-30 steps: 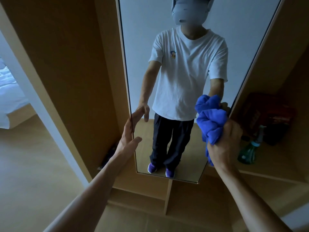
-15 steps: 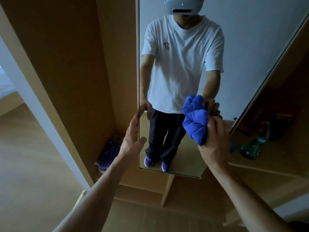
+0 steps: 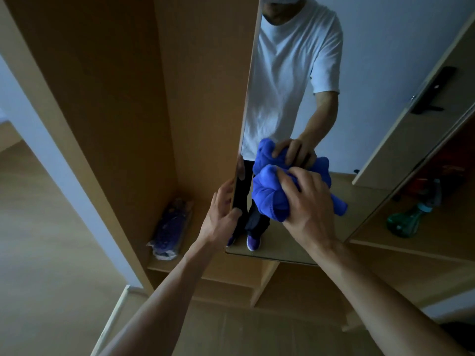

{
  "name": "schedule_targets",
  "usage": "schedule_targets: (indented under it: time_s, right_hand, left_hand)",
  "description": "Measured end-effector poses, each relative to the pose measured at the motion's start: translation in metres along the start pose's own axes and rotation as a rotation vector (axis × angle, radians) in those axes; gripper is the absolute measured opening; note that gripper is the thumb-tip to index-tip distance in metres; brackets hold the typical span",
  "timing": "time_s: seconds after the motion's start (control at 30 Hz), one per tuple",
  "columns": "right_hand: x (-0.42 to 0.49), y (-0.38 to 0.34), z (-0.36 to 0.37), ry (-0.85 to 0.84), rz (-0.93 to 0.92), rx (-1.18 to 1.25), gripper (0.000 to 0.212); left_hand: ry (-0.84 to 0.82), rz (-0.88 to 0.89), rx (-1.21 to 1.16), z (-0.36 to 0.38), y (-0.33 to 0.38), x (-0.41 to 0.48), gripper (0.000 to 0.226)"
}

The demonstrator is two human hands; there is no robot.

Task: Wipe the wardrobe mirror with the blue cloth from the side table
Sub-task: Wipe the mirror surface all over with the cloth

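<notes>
Two bare forearms reach up from the bottom of the frame toward the tall rectangular wardrobe mirror (image 3: 385, 60). Just left of centre, the left hand (image 3: 222, 214) grips the mirror's left edge, fingers curled behind the panel and thumb laid on the front glass. At centre, the right hand (image 3: 305, 201) has its fingers clenched round the bunched bright blue cloth (image 3: 267, 191) and presses the wad against the lower part of the glass, where cloth and reflection meet. The light brown wooden wardrobe (image 3: 102, 98) fills the upper left. A purple plastic-wrapped packet (image 3: 171, 227) lies on its low shelf at lower left of centre, and a green translucent spray bottle (image 3: 404, 223) stands in the dim compartment at right. Pale wooden flooring (image 3: 38, 253) spreads across the lower left. The mirror's long axis runs from lower centre up to the top edge, leaning slightly right. The cloth's bulk stretches from upper left to lower right, a loose tail poking toward the lower right beyond the knuckles.
</notes>
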State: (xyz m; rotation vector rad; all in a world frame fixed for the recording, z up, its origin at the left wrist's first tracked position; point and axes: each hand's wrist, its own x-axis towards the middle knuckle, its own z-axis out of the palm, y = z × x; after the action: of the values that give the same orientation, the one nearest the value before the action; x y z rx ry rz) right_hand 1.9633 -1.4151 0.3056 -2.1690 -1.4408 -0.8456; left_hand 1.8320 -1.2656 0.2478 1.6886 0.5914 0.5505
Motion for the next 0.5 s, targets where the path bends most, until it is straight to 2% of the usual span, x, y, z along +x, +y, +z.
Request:
schedule_targets:
  time_s: [0.23,0.37,0.5]
  right_hand:
    - [0.001,-0.019,0.031,0.025,-0.093,-0.081,0.055]
    - [0.003,-0.017,0.038,0.084,-0.139,-0.064,0.052]
    - [0.007,-0.013,0.039,0.093,-0.171,-0.091,0.049]
  left_hand:
    - [0.028,0.067,-0.053,0.000,-0.009,0.005,0.039]
    - [0.061,0.128,-0.067,0.006,-0.023,0.009,0.032]
    - [0.082,0.262,-0.087,0.012,-0.045,0.016,0.044]
